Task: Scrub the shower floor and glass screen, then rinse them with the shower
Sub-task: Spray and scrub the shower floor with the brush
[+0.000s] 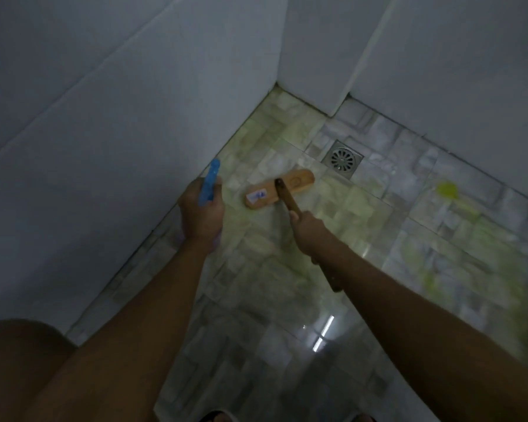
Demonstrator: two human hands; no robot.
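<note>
1. Shower floor point(256, 269): small pale tiles, glossy, tinted yellow-green from the far corner across to the right.
2. Risk at left: blue bottle point(209, 185) gripped in the left hand point(200, 214), fingers curled round it, close beside the wall point(89, 147). Likely to knock the wall or slide out of a wet grip during scrubbing.
3. Risk in the middle: wooden brush head point(279, 188) flat on the tiles, its long handle point(287, 201) clasped by the right hand point(307, 228) alone, fingers wrapped round it. Prone to skidding or twisting under one-handed pressure.
4. Risk at right: drain point(343, 159) just beyond the brush head, yellow-green blob point(447, 190) well apart. Easily missed by strokes kept to the corner. Slippery footing too, judging by the sheen.
5. Position: below and ahead of both hands. Not touched by the left hand, which hangs above the tiles by the wall. Reached by the right only through the brush. Glass screen not identifiable here.
</note>
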